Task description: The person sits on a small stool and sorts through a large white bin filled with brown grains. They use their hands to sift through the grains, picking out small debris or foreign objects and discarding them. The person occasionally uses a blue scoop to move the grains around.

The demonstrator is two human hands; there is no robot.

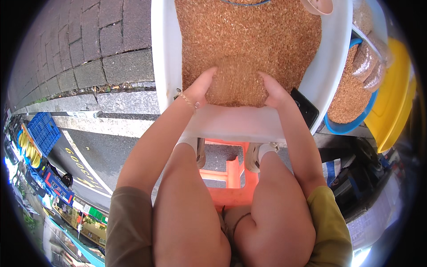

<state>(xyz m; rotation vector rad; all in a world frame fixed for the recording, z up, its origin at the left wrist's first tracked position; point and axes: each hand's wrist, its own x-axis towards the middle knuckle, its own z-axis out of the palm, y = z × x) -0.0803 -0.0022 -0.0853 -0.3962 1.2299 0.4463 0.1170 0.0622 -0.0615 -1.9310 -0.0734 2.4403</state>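
Before me is a white plastic tub (pixel 233 121) filled with small brown dried pieces (pixel 247 36), too fine to identify surely. My left hand (pixel 203 86), with a bracelet at its wrist, and my right hand (pixel 273 87) are on either side of a motion-blurred heap at the tub's near end. Both thumbs show, while the fingers are hidden under the pieces; the heap appears cupped between my palms. Beside my right wrist, a flat black device (pixel 306 109) lies on the tub's wall. A pale pink bowl (pixel 318 5) and the blue rim of another bowl (pixel 245 4) appear at the top.
To the right stand a blue basin (pixel 352 125) of similar pieces, filled plastic bags (pixel 365 61) and a yellow plastic tub (pixel 393 106). Between my legs is an orange plastic stool (pixel 230 197). A stone kerb (pixel 126 103) runs left; a blue crate (pixel 44 130) stands beyond, near bananas (pixel 30 150).
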